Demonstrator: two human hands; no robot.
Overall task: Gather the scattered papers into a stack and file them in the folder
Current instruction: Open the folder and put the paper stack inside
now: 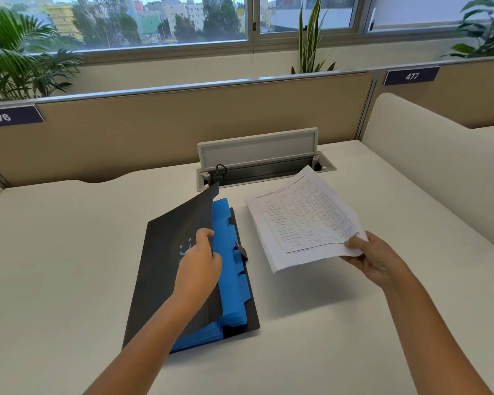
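Between the thumb and fingers of the right hand (375, 262) sits the near corner of a stack of papers (304, 220), held up off the counter (69, 266) with a printed table facing up. Just left of the stack, the left hand (198, 265) pinches the edge of the black cover of the folder (166, 252) and holds it lifted, showing blue tabbed dividers (230, 252) beneath. Beyond both hands, an open cable hatch (258, 155) stands in the counter.

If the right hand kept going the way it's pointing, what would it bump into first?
Probably nothing nearby: the right hand points up-left, holding the papers above the desk. Further on lies the open cable tray, though depth is unclear.
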